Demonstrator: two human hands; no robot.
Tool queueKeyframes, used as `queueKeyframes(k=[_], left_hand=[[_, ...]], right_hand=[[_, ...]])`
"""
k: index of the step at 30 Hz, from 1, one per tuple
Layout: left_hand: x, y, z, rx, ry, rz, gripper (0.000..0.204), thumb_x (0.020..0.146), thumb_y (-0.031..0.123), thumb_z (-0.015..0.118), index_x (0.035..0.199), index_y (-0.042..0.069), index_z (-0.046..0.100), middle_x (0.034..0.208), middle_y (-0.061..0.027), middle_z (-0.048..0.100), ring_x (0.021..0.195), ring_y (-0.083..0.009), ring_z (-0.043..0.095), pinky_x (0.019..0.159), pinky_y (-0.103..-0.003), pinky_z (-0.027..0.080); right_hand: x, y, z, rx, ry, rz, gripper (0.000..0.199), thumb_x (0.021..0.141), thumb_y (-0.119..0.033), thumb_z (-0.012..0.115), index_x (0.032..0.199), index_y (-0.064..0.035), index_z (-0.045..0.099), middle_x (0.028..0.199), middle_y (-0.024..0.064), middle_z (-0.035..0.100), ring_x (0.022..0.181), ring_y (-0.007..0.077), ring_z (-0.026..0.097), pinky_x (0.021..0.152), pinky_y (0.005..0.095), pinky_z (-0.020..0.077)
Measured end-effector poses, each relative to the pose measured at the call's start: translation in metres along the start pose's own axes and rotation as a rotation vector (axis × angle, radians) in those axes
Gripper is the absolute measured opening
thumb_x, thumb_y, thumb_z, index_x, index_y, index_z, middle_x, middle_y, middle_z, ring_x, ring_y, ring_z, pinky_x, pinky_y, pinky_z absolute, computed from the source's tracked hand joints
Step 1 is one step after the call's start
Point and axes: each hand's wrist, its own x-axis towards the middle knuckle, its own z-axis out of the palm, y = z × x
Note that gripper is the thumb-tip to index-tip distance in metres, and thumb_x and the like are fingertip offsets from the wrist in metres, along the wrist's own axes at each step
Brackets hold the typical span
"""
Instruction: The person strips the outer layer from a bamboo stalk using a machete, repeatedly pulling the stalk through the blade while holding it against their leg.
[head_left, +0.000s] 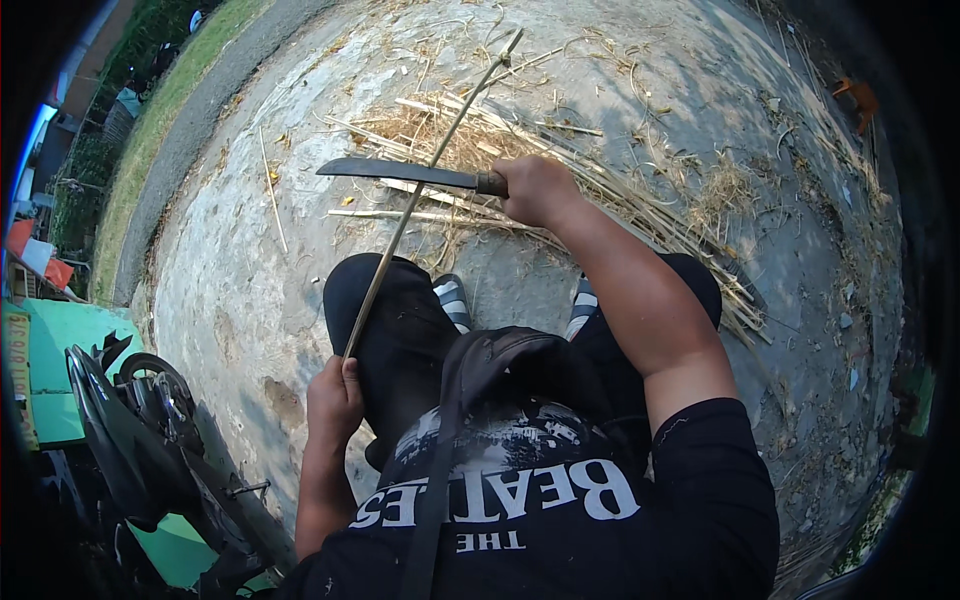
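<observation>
My left hand (335, 398) is closed round the lower end of a long thin bamboo strip (388, 255), beside my left knee. The strip slants up and away to the right, with a knot near its far tip. My right hand (537, 190) grips the short handle of a machete (400, 171), its dark blade pointing left. The blade crosses the strip about midway along it; whether its edge bites into the strip I cannot tell. Beyond and below the blade lies a pile of split bamboo strips (620, 200) on the ground.
Dry shavings (455, 135) are scattered round the pile on the rough concrete ground (235, 260). A parked black motorbike (140, 440) stands at the left by a green wall (75, 345). A grass strip (150, 150) runs along the far left. My knees and striped slippers (452, 300) are close below the blade.
</observation>
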Motion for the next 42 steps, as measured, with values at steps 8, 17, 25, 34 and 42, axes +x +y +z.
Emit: queueKeyframes(k=[8, 17, 25, 34, 42], left_hand=[[-0.003, -0.001, 0.002, 0.001, -0.008, -0.014, 0.038, 0.107, 0.028, 0.049, 0.082, 0.0, 0.053, 0.068, -0.0261, 0.057, 0.066, -0.0504, 0.058, 0.057, -0.054, 0.042], [0.001, -0.001, 0.0, 0.027, 0.008, 0.018, 0.035, 0.107, 0.027, 0.05, 0.083, 0.001, 0.054, 0.068, -0.0258, 0.058, 0.066, -0.0503, 0.058, 0.056, -0.054, 0.043], [0.001, -0.003, 0.004, 0.023, 0.009, 0.033, 0.034, 0.107, 0.026, 0.051, 0.083, 0.001, 0.052, 0.068, -0.0251, 0.057, 0.066, -0.0499, 0.058, 0.057, -0.052, 0.043], [0.0, -0.004, 0.003, 0.016, -0.013, -0.011, 0.037, 0.107, 0.028, 0.048, 0.083, 0.001, 0.053, 0.069, -0.0261, 0.058, 0.069, -0.0508, 0.059, 0.057, -0.054, 0.043], [0.005, 0.0, 0.005, 0.016, -0.006, -0.008, 0.038, 0.107, 0.029, 0.049, 0.083, 0.0, 0.053, 0.069, -0.0267, 0.058, 0.069, -0.0515, 0.058, 0.058, -0.055, 0.043]], right_hand=[[-0.013, -0.051, 0.015, -0.124, -0.044, -0.355, 0.014, 0.079, -0.017, 0.068, 0.093, -0.0148, 0.069, 0.09, 0.0099, 0.074, 0.089, 0.0326, 0.072, 0.079, 0.0454, 0.0569], [0.001, -0.001, 0.004, 0.028, 0.03, 0.047, 0.018, 0.081, -0.016, 0.067, 0.099, -0.0148, 0.068, 0.093, 0.0105, 0.074, 0.09, 0.0341, 0.072, 0.081, 0.0456, 0.0566], [-0.008, -0.037, 0.023, -0.121, 0.077, -0.383, 0.011, 0.076, -0.018, 0.069, 0.086, -0.015, 0.066, 0.079, 0.0111, 0.07, 0.076, 0.034, 0.071, 0.073, 0.0473, 0.0555], [0.0, -0.002, 0.0, 0.029, 0.042, 0.107, 0.018, 0.08, -0.017, 0.069, 0.098, -0.0135, 0.069, 0.094, 0.0123, 0.074, 0.093, 0.0344, 0.072, 0.083, 0.0464, 0.0569], [-0.006, -0.036, 0.02, -0.13, 0.058, -0.354, 0.01, 0.077, -0.016, 0.069, 0.086, -0.017, 0.067, 0.08, 0.0102, 0.071, 0.081, 0.0336, 0.072, 0.073, 0.0467, 0.0568]])
